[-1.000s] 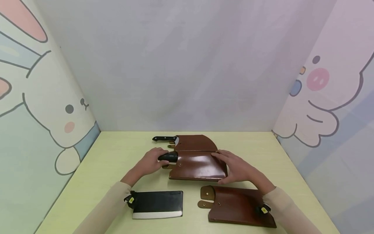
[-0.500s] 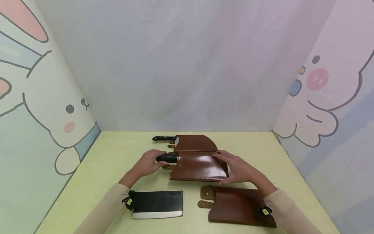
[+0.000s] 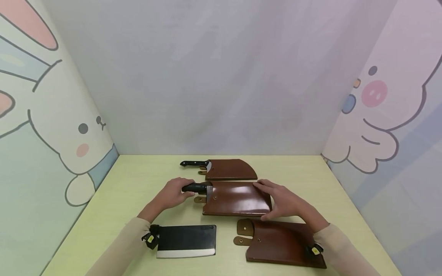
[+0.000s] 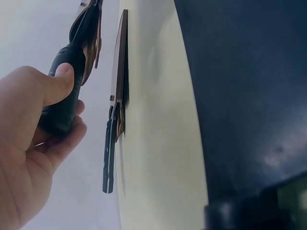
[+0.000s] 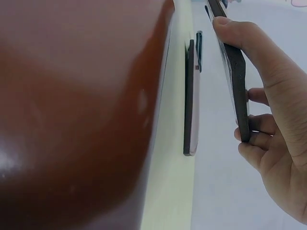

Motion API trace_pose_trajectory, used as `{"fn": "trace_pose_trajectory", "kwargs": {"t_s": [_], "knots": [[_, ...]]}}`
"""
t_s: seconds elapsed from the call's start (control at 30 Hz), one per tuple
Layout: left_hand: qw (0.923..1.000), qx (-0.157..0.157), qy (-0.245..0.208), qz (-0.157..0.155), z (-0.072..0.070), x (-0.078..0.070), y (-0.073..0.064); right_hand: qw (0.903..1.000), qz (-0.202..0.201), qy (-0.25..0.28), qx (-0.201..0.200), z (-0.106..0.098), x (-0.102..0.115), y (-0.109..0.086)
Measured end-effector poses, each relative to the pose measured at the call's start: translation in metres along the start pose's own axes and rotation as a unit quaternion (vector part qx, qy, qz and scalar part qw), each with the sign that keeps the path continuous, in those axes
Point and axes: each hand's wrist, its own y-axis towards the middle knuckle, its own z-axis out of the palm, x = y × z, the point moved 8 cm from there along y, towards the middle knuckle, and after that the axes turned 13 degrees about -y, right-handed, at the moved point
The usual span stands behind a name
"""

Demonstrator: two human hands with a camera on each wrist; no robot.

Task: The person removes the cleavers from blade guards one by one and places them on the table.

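Observation:
My left hand [image 3: 175, 193] grips the black handle [image 4: 64, 96] of a cleaver. The blade sits inside a glossy brown leather sheath [image 3: 238, 197], and a short strip of metal shows at the sheath's mouth. At the sheath's far right end, my right hand [image 3: 286, 199] grips its edges between thumb and fingers. In the right wrist view that sheath [image 5: 240, 91] appears edge-on, raised above the table. A tan snap strap [image 3: 200, 199] hangs out beside the handle.
Behind lies a black-handled knife [image 3: 195, 163] in a second brown sheath [image 3: 231, 169]. In front, a black cleaver blade [image 3: 186, 239] with a silver edge lies under my left wrist. A third brown sheath [image 3: 279, 243] lies under my right forearm. Walls close the table's back and sides.
The held sheath has come toward me and slightly right, leaving a gap to the rear sheath. My left hand has drawn the handle a little left, baring some metal at the mouth.

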Motion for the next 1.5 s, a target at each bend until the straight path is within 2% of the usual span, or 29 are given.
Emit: {"fn": "trace_pose_trajectory", "kwargs": {"t_s": [0.27,0.57,0.73,1.1,1.5], "knots": [[0.9999,0.001,-0.004,-0.011,-0.002,0.003,-0.005,0.9995,0.026,0.008,0.015,0.006,-0.005,-0.003],[0.9999,-0.008,-0.006,0.002,-0.006,0.005,-0.01,0.9998,0.015,0.009,-0.001,0.005,-0.006,-0.004],[0.9999,-0.016,-0.004,0.005,-0.008,0.01,-0.012,0.9995,0.029,0.009,0.003,0.006,-0.008,-0.006],[0.9995,-0.02,-0.002,-0.025,-0.011,0.023,-0.019,0.9987,0.047,0.015,0.016,0.007,-0.011,-0.009],[0.9997,-0.021,-0.003,-0.009,-0.017,0.022,-0.024,0.9986,0.048,0.016,0.018,0.007,-0.015,-0.011]]}}
